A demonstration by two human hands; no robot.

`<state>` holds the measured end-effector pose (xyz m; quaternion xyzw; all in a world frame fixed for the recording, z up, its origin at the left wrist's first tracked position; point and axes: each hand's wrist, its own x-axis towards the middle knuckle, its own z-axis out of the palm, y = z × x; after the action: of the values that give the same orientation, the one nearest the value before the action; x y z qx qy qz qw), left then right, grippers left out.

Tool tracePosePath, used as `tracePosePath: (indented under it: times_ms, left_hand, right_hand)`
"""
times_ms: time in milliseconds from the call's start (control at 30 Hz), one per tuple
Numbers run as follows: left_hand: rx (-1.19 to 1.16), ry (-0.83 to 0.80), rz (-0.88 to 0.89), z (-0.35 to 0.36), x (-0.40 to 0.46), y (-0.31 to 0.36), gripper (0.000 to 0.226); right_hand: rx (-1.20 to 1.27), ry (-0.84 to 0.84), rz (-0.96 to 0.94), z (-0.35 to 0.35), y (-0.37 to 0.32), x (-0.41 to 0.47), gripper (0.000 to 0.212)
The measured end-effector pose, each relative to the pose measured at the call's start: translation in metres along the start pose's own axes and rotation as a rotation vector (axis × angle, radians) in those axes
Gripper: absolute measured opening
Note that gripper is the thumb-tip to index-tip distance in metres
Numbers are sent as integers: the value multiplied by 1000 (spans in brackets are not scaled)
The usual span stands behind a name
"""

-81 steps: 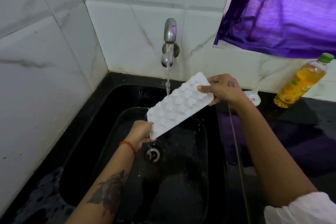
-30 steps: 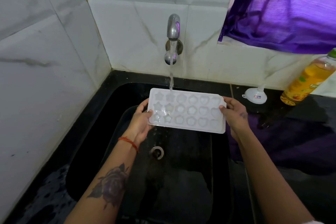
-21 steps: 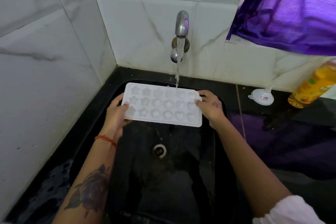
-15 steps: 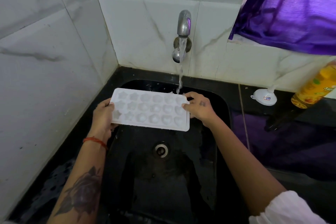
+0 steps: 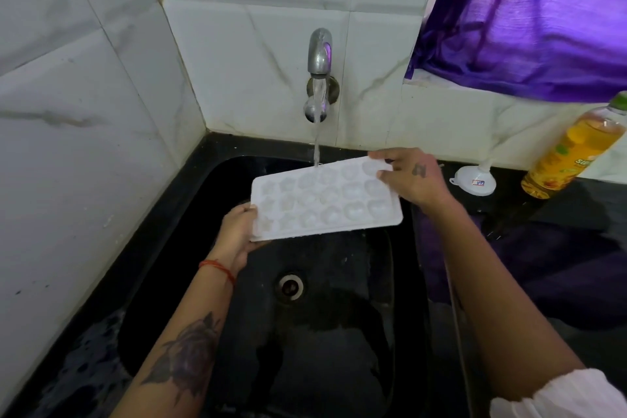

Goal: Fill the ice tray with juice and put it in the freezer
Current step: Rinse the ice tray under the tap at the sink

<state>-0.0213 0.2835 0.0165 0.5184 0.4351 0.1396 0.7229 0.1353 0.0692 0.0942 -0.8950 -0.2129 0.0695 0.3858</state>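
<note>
Each grip pinches one short end of the ice tray [image 5: 325,200]: left hand [image 5: 237,231] below the tap [image 5: 319,58], right hand [image 5: 412,178] raised.

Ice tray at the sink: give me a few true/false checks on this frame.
1. Both hands hold the ice tray, the left hand at one end and the right hand at the other. True.
2. The tap is off. False: water runs from it onto the tray.
3. The tray's pockets face down. False: they face up.
4. A white funnel sits on the counter right of the sink. True.
5. The juice bottle lies in the sink. False: it is on the counter by the funnel.
</note>
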Motion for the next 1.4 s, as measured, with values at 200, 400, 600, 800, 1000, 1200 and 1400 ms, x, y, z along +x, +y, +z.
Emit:
tracePosePath:
  times_ms: [200,400,600,800,1000,1200,1400]
  left_hand:
    - [63,-200,91,41,-9,9,32]
    - [90,-104,231,25,-5,24,27]
    - [90,39,342,-14,-1,37,26]
    - [13,136,256,-48,10,25,31]
    - [-86,161,179,-48,15,2,28]
    - [-128,129,161,-40,18,-3,21]
    - [-94,88,144,-34,21,-7,23]
  right_hand:
    - [31,140,163,-15,46,-10,41]
    - [120,105,216,27,52,-10,34]
    - [163,-57,225,72,28,0,34]
    - [132,-199,116,74,-1,16,30]
    - [73,-135,73,62,-35,64,46]
    - [272,-135,225,71,-86,115,59]
    - [405,-118,314,83,-93,141,22]
